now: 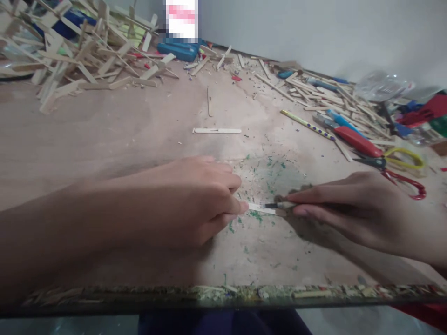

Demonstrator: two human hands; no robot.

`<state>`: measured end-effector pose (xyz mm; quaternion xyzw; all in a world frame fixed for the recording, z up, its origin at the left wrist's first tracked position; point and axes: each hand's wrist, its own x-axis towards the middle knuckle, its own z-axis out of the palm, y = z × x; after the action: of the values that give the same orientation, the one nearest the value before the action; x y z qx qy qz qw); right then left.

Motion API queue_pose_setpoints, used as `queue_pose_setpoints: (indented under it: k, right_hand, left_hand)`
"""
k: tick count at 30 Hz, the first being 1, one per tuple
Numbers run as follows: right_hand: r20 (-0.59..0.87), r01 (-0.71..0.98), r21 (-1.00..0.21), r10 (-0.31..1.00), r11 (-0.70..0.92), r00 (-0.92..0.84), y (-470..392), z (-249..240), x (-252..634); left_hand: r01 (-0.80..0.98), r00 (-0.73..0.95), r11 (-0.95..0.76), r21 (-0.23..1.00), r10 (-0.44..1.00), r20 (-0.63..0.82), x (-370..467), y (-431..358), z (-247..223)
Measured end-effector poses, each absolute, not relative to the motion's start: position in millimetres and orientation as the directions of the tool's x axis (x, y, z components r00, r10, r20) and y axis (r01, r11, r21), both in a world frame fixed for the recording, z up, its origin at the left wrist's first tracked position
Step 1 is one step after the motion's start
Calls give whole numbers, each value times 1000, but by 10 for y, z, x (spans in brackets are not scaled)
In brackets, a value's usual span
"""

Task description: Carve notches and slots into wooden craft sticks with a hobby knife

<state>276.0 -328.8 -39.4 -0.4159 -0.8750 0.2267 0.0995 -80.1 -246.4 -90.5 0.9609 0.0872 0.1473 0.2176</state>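
Note:
A pale wooden stick lies flat on the table, with its left end under the fingertips of my left hand. The fingers of that hand are bent and close together, pressing the stick down. My right hand pinches a thin dark-tipped tool, whose tip rests on or just above the stick. I cannot tell exactly what kind of tool it is. Green and dark shavings are scattered around the stick. Farther back, another stick with a notch lies crosswise.
Scissors, a red-handled cutter and a patterned pencil lie at the right, before a stick pile. Joined sticks stand at the back left, near a blue box. A debris-filled groove follows the front edge.

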Motion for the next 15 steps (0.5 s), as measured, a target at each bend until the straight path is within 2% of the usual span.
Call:
queue_pose_setpoints:
  k: [3,7,9,12,15]
  right_hand:
    - [17,673,-526,798,519,-602,-3334,-501,2777]
    - [164,582,-489,724,649,-670,-3324,-553,2760]
    - [198,550,-483,697,682,-689,-3300,-553,2756]
    - [195,548,-483,694,683,-694,-3260,-551,2749]
    - [126,579,-543,740,608,-660,-3240,-574,2738]
  left_hand:
    - [117,941,-895,430,239,240,-790,-2482,-884]
    - [157,954,-889,430,250,168,-781,-2499,-837]
    - [146,951,-891,430,246,186,-783,-2499,-833]
    - [129,947,-899,418,237,217,-796,-2501,-853]
    - [122,944,-907,403,231,235,-818,-2517,-842]
